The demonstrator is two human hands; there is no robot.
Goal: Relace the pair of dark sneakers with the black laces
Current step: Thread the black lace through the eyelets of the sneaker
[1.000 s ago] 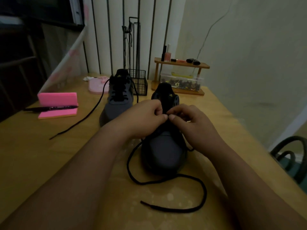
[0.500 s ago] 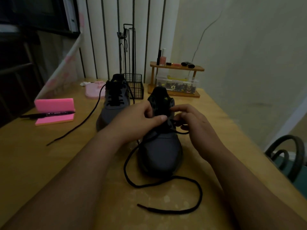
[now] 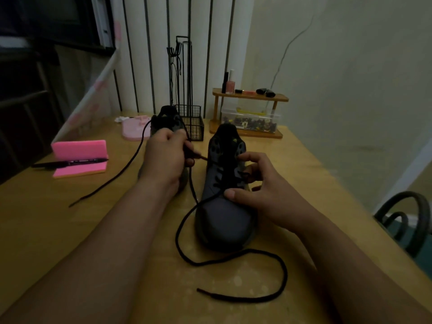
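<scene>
Black lace: drawn out to the left since half a second ago. One strand runs from under the right thumb up into the left fist. The rest loops on the table, nearer than both hands.
Left hand: earlier over the near sneaker tongue, now left of it, fingers curled tight round the lace, in front of the far sneaker.
Right hand: fingers spread and curled round the near sneaker, thumb pressing below the eyelets.
</scene>
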